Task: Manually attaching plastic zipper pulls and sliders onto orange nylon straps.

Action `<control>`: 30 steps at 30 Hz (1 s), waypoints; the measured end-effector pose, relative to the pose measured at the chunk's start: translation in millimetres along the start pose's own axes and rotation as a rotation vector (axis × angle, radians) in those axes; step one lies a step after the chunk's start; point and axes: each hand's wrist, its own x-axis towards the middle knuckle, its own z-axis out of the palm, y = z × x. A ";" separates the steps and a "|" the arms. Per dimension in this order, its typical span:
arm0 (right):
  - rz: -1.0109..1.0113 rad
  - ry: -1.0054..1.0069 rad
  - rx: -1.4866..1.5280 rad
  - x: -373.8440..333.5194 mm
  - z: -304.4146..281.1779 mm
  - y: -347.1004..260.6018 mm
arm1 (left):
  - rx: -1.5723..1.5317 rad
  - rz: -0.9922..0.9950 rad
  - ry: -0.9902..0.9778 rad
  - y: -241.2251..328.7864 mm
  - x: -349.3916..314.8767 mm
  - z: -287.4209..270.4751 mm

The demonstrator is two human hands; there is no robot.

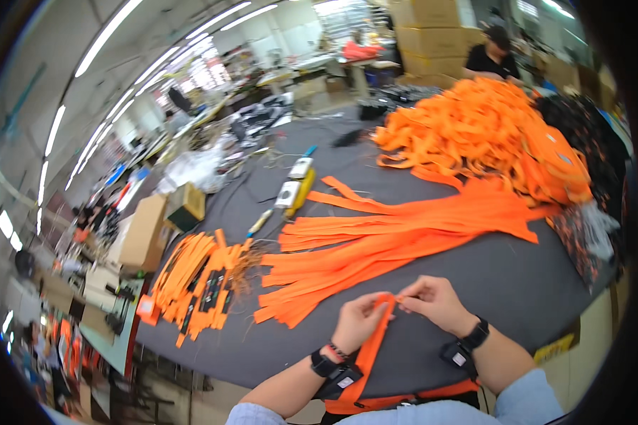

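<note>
Near the front edge of the table, my left hand (356, 324) pinches the upper end of an orange fabric strip (370, 354). The strip hangs down past my left wrist toward my lap. Beside it, my right hand (436, 304) is closed in a pinch at the same end, thumb and forefinger together; the fingers hide the exact grip. Just beyond my hands lies a fanned row of long orange strips (397, 244). To the left are shorter orange strips (184, 273), some with black patches and loose threads at their ends.
A grey-topped table (468, 283) carries everything. A large tangled orange heap (468, 124) rises at the far right, by dark fabric (581, 134). Mid-table lie a yellow-handled tool (302, 191) and a blue-tipped tool (260, 223). Cardboard boxes (144, 230) stand left. A person (495, 57) sits beyond the heap.
</note>
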 end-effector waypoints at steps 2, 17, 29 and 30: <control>0.039 -0.004 -0.019 -2.8 4.6 3.7 | -0.128 0.010 -0.031 -4.6 -1.3 5.0; -0.042 0.099 -0.104 0.2 0.9 11.6 | -0.066 0.116 0.047 2.8 -6.1 8.7; -0.241 0.066 -0.357 -2.0 3.7 19.0 | 0.033 0.158 0.105 13.9 -10.8 8.9; -0.243 0.069 -0.378 -2.3 4.1 18.3 | 0.043 0.165 0.108 12.4 -10.9 9.5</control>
